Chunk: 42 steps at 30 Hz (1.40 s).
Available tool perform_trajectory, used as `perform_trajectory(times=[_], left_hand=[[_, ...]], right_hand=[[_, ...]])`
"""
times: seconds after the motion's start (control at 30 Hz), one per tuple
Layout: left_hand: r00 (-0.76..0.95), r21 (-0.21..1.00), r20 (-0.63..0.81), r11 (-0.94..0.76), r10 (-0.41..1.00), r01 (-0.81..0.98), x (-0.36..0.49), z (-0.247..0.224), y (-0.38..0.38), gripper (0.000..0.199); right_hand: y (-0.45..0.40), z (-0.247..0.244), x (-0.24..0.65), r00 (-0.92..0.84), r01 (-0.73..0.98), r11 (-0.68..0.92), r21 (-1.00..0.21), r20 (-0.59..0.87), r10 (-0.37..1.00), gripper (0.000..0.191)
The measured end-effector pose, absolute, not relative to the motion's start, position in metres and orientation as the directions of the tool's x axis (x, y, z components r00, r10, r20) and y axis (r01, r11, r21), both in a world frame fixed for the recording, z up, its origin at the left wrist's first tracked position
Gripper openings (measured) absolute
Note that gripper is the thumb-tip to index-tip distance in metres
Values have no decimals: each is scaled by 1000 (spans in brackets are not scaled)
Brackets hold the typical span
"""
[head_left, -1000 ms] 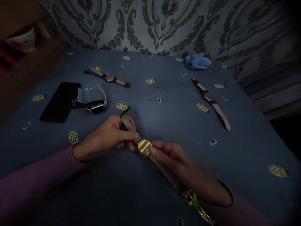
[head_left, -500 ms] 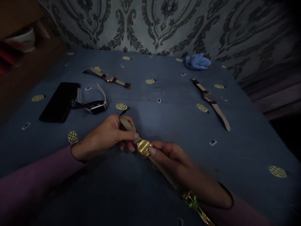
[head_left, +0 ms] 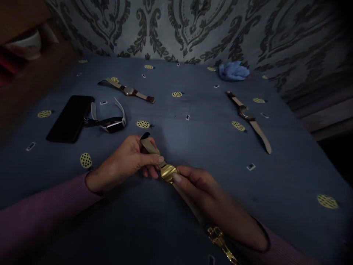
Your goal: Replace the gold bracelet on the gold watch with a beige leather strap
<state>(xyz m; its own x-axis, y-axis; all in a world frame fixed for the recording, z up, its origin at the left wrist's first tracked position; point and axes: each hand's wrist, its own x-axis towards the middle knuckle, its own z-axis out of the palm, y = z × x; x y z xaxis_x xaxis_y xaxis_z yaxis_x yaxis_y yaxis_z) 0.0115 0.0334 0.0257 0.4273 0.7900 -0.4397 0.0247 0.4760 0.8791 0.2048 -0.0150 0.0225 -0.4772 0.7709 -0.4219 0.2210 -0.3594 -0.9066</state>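
Note:
Between my two hands is a wristwatch (head_left: pixel 168 173) with its gold case back turned up. My left hand (head_left: pixel 128 160) pinches the beige inner side of one strap half close to the case; that strap's dark tip curls up above the fingers. The thumb of my right hand (head_left: pixel 202 191) presses the edge of the case, with the fingers underneath. The other strap half runs down below my right hand to a gold clasp (head_left: pixel 217 237) hanging unfolded. The watch's dial faces down, out of sight.
On the patterned blue tablecloth (head_left: pixel 204 147) lie a second watch (head_left: pixel 128 91) at the back left and a third watch (head_left: pixel 246 113) at the right. A black phone (head_left: pixel 70 119) and a white smartwatch (head_left: pixel 115 127) lie at left. A crumpled blue cloth (head_left: pixel 234 71) sits near the wall.
The gold clasp has swung slightly left, and the watch has tilted a little in my hands. Both hands keep their grip.

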Motion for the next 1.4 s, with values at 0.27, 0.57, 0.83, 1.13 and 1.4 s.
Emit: perform_trajectory(times=[0.27, 0.57, 0.83, 1.13, 1.4], left_hand=[[430, 894, -424, 445, 797, 57, 10, 24, 33, 23], [455, 899, -433, 409, 778, 156, 10, 24, 35, 20], [452, 877, -480, 399, 752, 267, 16, 29, 36, 20], [466, 875, -481, 375, 743, 306, 18, 27, 36, 17], [450, 880, -463, 336, 764, 334, 19, 24, 35, 12]], right_hand=[[-14, 21, 206, -484, 222, -364, -905, -426, 764, 32], [-14, 17, 204, -452, 281, -316, -906, -415, 790, 26], [-19, 26, 199, -407, 581, -40, -813, -332, 851, 8], [-17, 23, 190, -379, 796, 89, -599, -379, 844, 11], [-24, 21, 186, -371, 922, 315, -227, -278, 886, 28]])
